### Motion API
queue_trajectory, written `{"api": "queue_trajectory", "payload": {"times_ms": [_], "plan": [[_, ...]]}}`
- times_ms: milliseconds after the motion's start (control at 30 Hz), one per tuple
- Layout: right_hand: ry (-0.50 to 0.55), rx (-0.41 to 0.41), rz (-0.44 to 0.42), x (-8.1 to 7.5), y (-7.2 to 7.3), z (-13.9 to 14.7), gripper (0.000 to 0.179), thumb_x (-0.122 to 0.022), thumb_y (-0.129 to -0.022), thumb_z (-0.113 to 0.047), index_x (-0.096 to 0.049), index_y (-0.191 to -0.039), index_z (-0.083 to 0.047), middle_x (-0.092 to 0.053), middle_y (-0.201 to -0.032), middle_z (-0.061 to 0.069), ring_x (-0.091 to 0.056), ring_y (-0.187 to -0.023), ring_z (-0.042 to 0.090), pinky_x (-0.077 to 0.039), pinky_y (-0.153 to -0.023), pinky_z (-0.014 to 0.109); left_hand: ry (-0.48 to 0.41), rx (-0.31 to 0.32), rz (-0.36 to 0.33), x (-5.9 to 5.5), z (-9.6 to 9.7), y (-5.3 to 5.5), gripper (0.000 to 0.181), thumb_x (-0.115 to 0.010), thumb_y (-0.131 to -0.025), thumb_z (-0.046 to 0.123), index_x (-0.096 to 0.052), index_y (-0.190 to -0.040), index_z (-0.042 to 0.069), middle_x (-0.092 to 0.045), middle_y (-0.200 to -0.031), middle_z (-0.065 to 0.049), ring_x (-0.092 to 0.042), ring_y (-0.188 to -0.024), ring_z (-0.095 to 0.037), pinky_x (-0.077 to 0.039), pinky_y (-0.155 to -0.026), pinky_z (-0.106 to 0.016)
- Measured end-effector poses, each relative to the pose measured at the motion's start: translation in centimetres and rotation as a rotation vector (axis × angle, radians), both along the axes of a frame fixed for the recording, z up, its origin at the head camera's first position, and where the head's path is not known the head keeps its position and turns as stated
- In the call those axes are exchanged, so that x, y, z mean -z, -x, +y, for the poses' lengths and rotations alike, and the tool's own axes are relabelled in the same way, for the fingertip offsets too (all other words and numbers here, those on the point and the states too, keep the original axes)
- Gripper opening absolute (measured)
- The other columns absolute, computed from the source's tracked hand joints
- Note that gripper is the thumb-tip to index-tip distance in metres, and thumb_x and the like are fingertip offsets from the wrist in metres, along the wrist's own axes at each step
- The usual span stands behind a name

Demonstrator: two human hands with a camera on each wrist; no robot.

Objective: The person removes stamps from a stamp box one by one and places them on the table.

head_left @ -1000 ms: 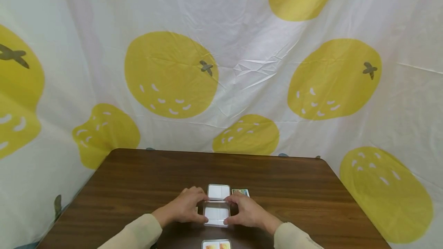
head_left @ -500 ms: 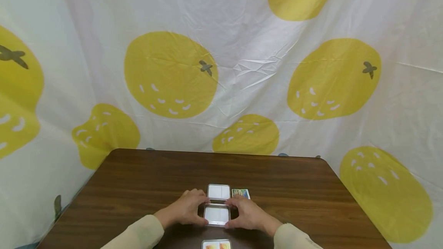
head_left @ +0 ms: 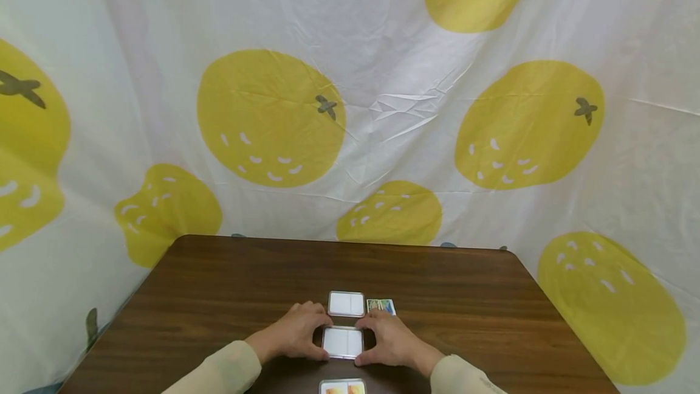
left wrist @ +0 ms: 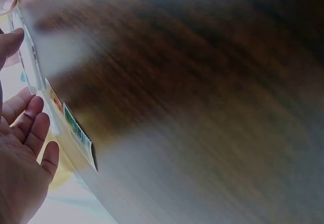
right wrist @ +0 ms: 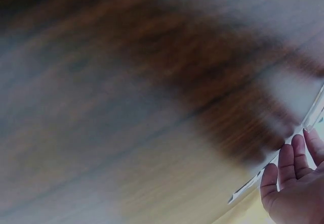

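A flat clear plastic case (head_left: 343, 342) with a white, two-part inside lies between the two hands in the head view. The left hand (head_left: 295, 330) grips its left side, thumb at the near corner and index finger at the far one. On the opposite side the right hand (head_left: 395, 338) holds it the same way. In the left wrist view the case (left wrist: 29, 57) stands edge-on, with thumb and fingertip against its rim. The right wrist view catches only a corner of the case (right wrist: 315, 110), met by a fingertip; the right thumb is out of sight there.
Behind lies a similar white case (head_left: 346, 304), with small printed stamps (head_left: 381, 306) to its right. Close to the front edge of view is another case (head_left: 342, 387) with orange pictures. More stamps (left wrist: 77, 129) lie beyond the left fingers on the wooden table (head_left: 229, 284).
The middle case has come down flatter, its far edge sinking toward the table. Both hands stay at its sides, and the fingers have shifted slightly. The other cases have not moved.
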State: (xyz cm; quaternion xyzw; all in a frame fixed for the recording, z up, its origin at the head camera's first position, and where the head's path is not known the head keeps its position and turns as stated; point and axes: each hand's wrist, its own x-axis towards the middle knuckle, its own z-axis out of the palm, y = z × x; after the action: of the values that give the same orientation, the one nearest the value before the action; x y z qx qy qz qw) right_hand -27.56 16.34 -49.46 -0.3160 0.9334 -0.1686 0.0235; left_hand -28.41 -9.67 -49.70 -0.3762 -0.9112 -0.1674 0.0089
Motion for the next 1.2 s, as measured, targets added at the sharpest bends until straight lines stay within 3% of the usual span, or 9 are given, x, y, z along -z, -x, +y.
{"api": "queue_trajectory", "payload": {"times_ms": [267, 767, 1200], "plan": [[0.0, -0.005, 0.022, 0.1, -0.2, -0.1, 0.063, -0.083, -0.072, -0.053, -0.069, -0.119, -0.014, -0.058, -0.117, 0.002, -0.055, -0.111, 0.022, -0.044, -0.094, 0.044, 0.022, -0.005, -0.016, 0.0, 0.0, 0.0, 0.053, -0.083, -0.073, 0.047, -0.07, -0.112, 0.014, -0.058, -0.105, 0.006, -0.049, -0.098, -0.011, -0.039, -0.084, -0.034], [0.014, 0.012, -0.039, 0.1, -0.1, 0.0, 0.061, -0.082, -0.074, -0.051, -0.07, -0.121, -0.014, -0.057, -0.118, 0.001, -0.052, -0.113, 0.021, -0.041, -0.097, 0.05, 0.043, -0.05, -0.053, 0.2, 0.1, 0.0, 0.059, -0.083, -0.073, 0.051, -0.072, -0.118, 0.015, -0.054, -0.1, 0.007, -0.047, -0.094, -0.011, -0.037, -0.081, -0.033], [0.011, 0.005, -0.015, 0.5, -0.3, 0.2, 0.062, -0.079, -0.078, -0.052, -0.067, -0.125, -0.014, -0.055, -0.115, -0.002, -0.05, -0.112, 0.02, -0.039, -0.097, 0.052, 0.111, -0.067, -0.043, -0.7, 0.7, -0.9, 0.06, -0.081, -0.075, 0.049, -0.07, -0.121, 0.013, -0.053, -0.1, 0.006, -0.046, -0.094, -0.012, -0.038, -0.083, -0.035]]}}
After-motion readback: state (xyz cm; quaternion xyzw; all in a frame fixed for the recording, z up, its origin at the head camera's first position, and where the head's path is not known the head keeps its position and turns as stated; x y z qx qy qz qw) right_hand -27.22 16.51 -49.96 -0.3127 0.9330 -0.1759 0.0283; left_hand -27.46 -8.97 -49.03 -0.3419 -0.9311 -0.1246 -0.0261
